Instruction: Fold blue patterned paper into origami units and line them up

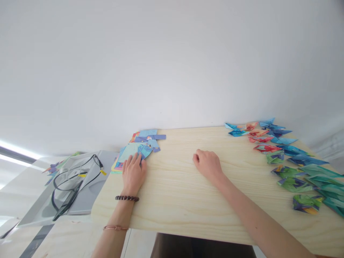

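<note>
My left hand (133, 173) lies palm down, fingers stretched out, its fingertips on a stack of patterned origami paper (128, 153) at the table's left end. A dark bead bracelet and a thin copper-coloured band circle that wrist and forearm. Near the middle of the table my right hand (208, 164) rests as a loose fist, its fingers curled under; nothing shows in it. Strips and cut pieces of blue paper (153, 144) lie on and beside the stack, beyond my left fingertips.
Folded paper shapes stand in rows on the right: red ones (266, 148), blue ones (297, 150), green ones (297, 184) and teal ones (329, 182). Left of the wooden table (172, 200), an open white box (103, 157) holds black cables (73, 186). A white wall backs the table.
</note>
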`<state>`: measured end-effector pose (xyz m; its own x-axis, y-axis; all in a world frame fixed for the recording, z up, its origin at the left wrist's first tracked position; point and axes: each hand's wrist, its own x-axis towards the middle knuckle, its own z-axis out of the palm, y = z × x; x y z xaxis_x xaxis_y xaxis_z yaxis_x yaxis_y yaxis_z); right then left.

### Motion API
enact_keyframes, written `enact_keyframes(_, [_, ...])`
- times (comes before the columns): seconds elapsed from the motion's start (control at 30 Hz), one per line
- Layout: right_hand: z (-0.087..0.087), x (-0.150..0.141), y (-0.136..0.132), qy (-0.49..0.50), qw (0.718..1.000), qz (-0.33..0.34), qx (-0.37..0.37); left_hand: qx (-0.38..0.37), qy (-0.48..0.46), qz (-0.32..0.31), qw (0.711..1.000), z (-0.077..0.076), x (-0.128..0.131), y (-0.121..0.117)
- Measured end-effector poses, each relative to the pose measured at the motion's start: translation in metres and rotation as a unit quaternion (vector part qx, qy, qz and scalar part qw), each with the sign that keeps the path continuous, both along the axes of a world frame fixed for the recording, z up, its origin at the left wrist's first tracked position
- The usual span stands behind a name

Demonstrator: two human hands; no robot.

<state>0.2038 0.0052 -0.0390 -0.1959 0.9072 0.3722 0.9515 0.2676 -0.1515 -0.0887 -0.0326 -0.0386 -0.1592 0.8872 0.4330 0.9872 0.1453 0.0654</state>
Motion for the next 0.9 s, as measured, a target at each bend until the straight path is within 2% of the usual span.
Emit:
enact_keyframes(0.33, [-0.002,0.006,0.003,0.029,0.999,0.015,-0.030,0.098,-0.059,0.008,0.993,0.011,-0.007,-0.010])
enact_keyframes(0.4, [-0.001,0.006,0.003,0.042,0.998,0.022,-0.037,0.163,-0.064,-0.022,0.984,0.016,-0.010,-0.013])
enact_keyframes(0.5, [0.002,0.005,-0.001,0.064,0.995,0.053,-0.050,0.289,-0.068,-0.051,0.953,0.029,-0.012,-0.021])
enact_keyframes(0.53, [0.003,0.006,-0.003,0.073,0.993,0.070,-0.054,0.306,-0.066,-0.056,0.948,0.034,-0.010,-0.025])
enact_keyframes(0.6, [0.005,0.006,-0.006,0.100,0.987,0.114,-0.056,0.357,-0.074,-0.107,0.925,0.046,0.001,-0.032])
enact_keyframes(0.67, [0.006,0.009,-0.008,0.164,0.968,0.183,-0.056,0.360,-0.100,-0.162,0.913,0.056,0.021,-0.037])
enact_keyframes(0.77, [0.006,0.016,-0.007,0.287,0.917,0.263,-0.087,0.283,-0.189,-0.193,0.920,0.064,0.061,-0.028])
enact_keyframes(0.83, [0.006,0.020,-0.005,0.358,0.884,0.275,-0.118,0.140,-0.302,-0.216,0.918,0.062,0.085,-0.009])
enact_keyframes(0.9, [0.009,0.025,-0.004,0.394,0.871,0.254,-0.147,-0.021,-0.339,-0.241,0.909,0.054,0.101,0.016])
